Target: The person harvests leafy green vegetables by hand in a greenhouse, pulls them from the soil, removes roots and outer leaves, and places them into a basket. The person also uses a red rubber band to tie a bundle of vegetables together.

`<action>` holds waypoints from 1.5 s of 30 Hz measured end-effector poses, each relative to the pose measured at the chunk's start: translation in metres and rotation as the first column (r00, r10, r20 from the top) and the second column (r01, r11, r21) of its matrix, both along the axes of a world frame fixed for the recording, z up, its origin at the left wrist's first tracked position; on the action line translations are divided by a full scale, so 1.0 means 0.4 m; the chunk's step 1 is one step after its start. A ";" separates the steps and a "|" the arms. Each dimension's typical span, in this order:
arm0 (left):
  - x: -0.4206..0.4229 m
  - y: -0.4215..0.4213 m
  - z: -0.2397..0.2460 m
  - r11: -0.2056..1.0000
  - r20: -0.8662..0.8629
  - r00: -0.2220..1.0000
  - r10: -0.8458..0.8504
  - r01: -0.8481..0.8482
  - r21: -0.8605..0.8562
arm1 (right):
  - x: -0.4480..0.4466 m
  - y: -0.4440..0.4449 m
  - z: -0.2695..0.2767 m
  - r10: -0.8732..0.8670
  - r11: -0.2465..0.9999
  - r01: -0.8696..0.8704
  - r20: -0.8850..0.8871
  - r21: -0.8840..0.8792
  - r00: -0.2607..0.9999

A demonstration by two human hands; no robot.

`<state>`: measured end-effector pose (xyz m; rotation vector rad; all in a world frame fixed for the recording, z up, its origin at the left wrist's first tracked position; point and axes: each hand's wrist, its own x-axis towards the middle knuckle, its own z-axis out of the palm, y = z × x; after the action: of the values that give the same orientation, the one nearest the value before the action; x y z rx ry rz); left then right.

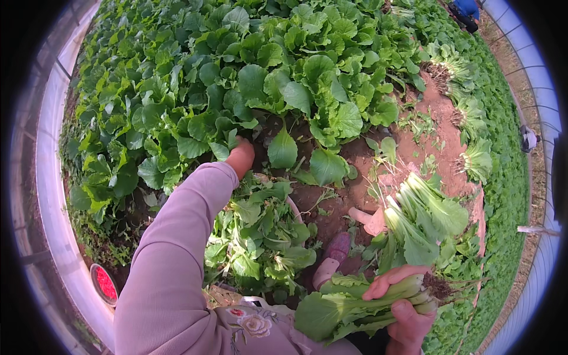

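My left hand (pixel 242 156) reaches into the standing leafy greens (pixel 195 133) at their cut edge; its fingertips are hidden by leaves. In my right hand (pixel 406 306) is a bunch of pulled leafy greens (pixel 355 306), held around the pale stems. The roots (pixel 437 286), dark with soil, point right, and the leaves lie left across my lap. Just beyond that hand, several uprooted greens (pixel 421 217) lie in a pile with their stem ends pointing away from me. Between my arms, a round container (pixel 296 208) is heaped with loose leaves (pixel 257 239).
Bare reddish soil (pixel 437 115) runs along the right, with rooted bunches (pixel 472 117) laid in a row. My shoe (pixel 339 246) is by the container. A bowl of red material (pixel 105 284) stands at left. Two people (pixel 466 11) are far off at right, near the greenhouse wall (pixel 543 102).
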<state>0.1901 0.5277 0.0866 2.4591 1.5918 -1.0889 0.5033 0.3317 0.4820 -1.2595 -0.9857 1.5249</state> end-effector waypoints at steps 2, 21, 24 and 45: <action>0.002 -0.004 -0.027 0.982 -0.046 0.992 0.118 -0.110 0.152 | -0.002 -0.001 0.004 0.006 1.000 -0.006 0.005 -0.006 1.000; 0.056 0.005 0.417 0.975 0.349 0.917 0.194 -0.221 0.039 | 0.028 -0.026 0.011 0.217 0.976 -0.217 -0.005 0.025 0.976; 0.064 -0.071 0.486 0.926 0.401 0.915 0.043 -0.187 0.327 | 0.026 -0.028 0.024 0.272 0.959 -0.273 0.018 0.073 0.962; 0.039 -0.598 0.980 0.812 0.605 -0.713 0.354 -0.086 -0.577 | -0.068 -0.117 -0.008 0.457 0.873 -0.457 0.038 0.173 0.889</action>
<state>0.2058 0.2887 0.4785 1.0275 0.8959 1.2084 0.4761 0.2849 0.4790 -0.9328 -1.4598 1.7439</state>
